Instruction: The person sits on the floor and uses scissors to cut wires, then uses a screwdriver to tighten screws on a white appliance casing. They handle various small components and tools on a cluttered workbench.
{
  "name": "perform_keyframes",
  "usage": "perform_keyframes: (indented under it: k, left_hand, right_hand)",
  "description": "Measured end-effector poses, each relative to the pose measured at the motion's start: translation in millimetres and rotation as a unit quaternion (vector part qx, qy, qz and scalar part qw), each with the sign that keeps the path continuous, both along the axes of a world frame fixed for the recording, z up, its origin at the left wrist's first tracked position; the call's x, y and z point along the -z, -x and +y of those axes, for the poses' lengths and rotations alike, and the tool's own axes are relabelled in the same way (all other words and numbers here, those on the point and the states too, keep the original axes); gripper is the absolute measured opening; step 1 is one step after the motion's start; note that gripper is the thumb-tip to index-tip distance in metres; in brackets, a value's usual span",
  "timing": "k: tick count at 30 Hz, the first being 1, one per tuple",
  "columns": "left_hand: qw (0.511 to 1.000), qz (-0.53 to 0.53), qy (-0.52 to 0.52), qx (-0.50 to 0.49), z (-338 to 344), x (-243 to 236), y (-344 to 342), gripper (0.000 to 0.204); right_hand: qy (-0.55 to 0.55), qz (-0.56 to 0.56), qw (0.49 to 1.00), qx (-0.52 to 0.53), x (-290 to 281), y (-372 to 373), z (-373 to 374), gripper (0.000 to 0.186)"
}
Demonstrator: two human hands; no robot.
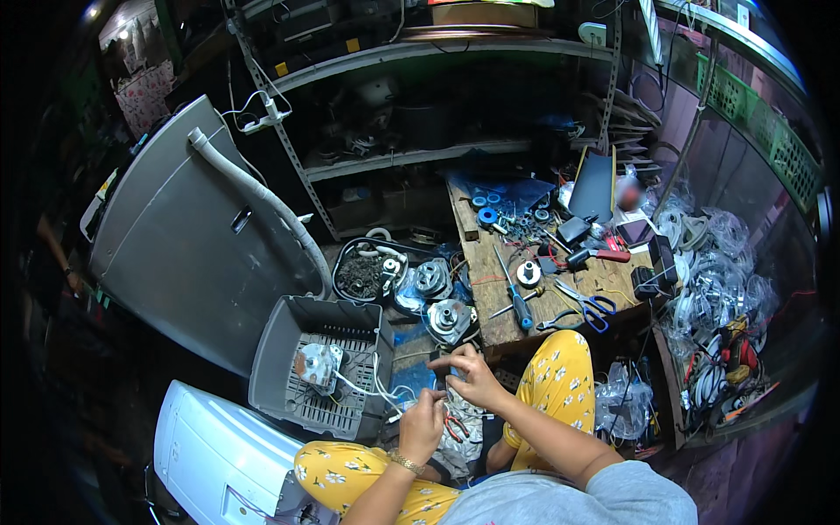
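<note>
My left hand [423, 426] is closed in a pinch above my lap. Close above it is my right hand [472, 378], its thumb and bent index finger drawn together. A small dark piece [441, 364] shows by its fingertips; what either hand grips is too small to make out. White wires [367, 390] trail toward my left hand from a metal motor [318, 364], which sits in a grey slotted plastic housing [289, 337]. Below my right hand, red-handled pliers [453, 425] lie on a pale crumpled cloth [458, 451].
A low wooden bench [490, 262] carries a blue screwdriver [518, 297], blue-handled scissors [597, 313] and small parts. Motor assemblies [449, 320] stand left of it. A grey panel with a hose [201, 227] leans at left, above a white appliance casing [223, 446]. Bagged parts [722, 271] are heaped at right.
</note>
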State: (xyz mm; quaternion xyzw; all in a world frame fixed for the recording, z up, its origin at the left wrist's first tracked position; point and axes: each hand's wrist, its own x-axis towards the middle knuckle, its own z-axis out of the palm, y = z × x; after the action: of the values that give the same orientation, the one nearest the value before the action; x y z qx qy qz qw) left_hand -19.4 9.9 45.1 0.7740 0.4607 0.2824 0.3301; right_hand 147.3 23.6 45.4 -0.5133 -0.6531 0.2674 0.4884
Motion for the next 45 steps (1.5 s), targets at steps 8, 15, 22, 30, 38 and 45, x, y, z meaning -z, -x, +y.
perform_keyframes:
  k: [8, 15, 22, 30, 38, 45]
  left_hand:
    - [0.995, 0.013, -0.061, -0.074, 16.6, 4.4, 7.6, 0.016]
    - [0.988, -0.073, 0.136, -0.004, 7.8, -3.1, 3.4, 0.014]
    - [0.965, -0.147, 0.216, 0.022, 2.9, -0.8, 3.6, 0.013]
    - [0.998, -0.013, 0.064, 0.021, 3.1, -9.6, -8.3, 0.009]
    - [0.988, 0.051, -0.139, -0.043, 15.8, -8.6, -3.0, 0.009]
    - [0.994, 0.029, -0.05, -0.091, 10.1, -23.2, -5.4, 0.016]
  right_hand:
    - [0.089, 0.264, 0.955, -0.106, -37.7, 16.5, -33.5, 0.049]
    - [0.022, -0.105, 0.989, 0.098, 1.4, 14.3, -47.0, 0.028]
    - [-0.017, -0.163, 0.984, 0.072, 22.0, 10.0, -27.2, 0.013]
    - [-0.002, -0.039, 0.998, 0.048, 8.9, -7.1, -2.9, 0.026]
    - [0.113, 0.324, 0.933, -0.105, -34.1, -3.3, -18.6, 0.046]
    - [-0.007, -0.1, 0.994, 0.033, -31.6, 3.7, -59.0, 0.033]
